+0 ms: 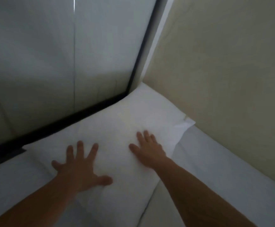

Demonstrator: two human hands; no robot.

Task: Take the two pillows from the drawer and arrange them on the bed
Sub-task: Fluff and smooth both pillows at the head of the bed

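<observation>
Head view takes in the corner of a room, where a pale grey glossy panel wall on the left meets a cream wall on the right. A black trim strip runs along the foot of the grey panel and turns up the corner beside a narrow white edge. Below both walls lies the bed, covered in a white sheet that reaches from the lower left across to the lower right. One white pillow lies flat on the bed, pushed into the corner, its long side along the black strip and its far end against the cream wall; a loose flap of its case sticks out at the right corner. Only this one pillow shows. Two bare forearms come up from the bottom edge. The left hand rests palm down on the near left part of the pillow, fingers spread wide and thumb out to the right. The right hand lies palm down further up the pillow near its right edge, fingers spread and flat, gripping nothing
</observation>
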